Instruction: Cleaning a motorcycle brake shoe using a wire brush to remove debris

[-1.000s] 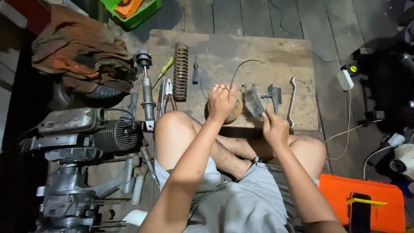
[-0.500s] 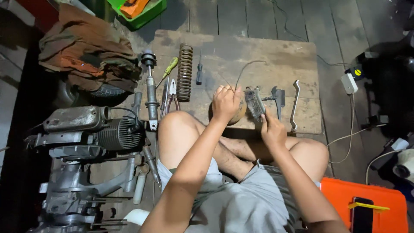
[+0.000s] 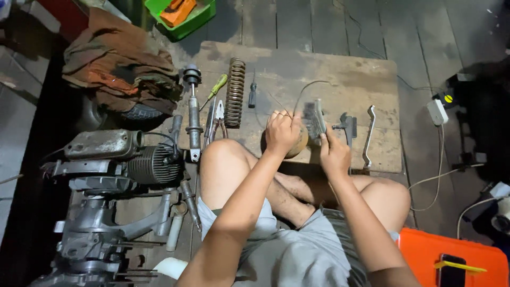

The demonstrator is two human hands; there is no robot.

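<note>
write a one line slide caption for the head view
Seated cross-legged at a wooden board, left hand and right hand grip a small grey metal part, coil spring and engine nearby.

Dim scene, light from above on centre; left edge and far right in deep shadow; hands slightly motion-blurred.

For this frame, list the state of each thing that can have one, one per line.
left hand: closed over a round brown part, thin wire at the fingers
right hand: closed on a grey metal part, held upright
coil spring: lying loose on the board
pliers: lying flat, untouched
green screwdriver: lying flat
bent lever: lying flat
engine: on the floor, off any frame
</note>
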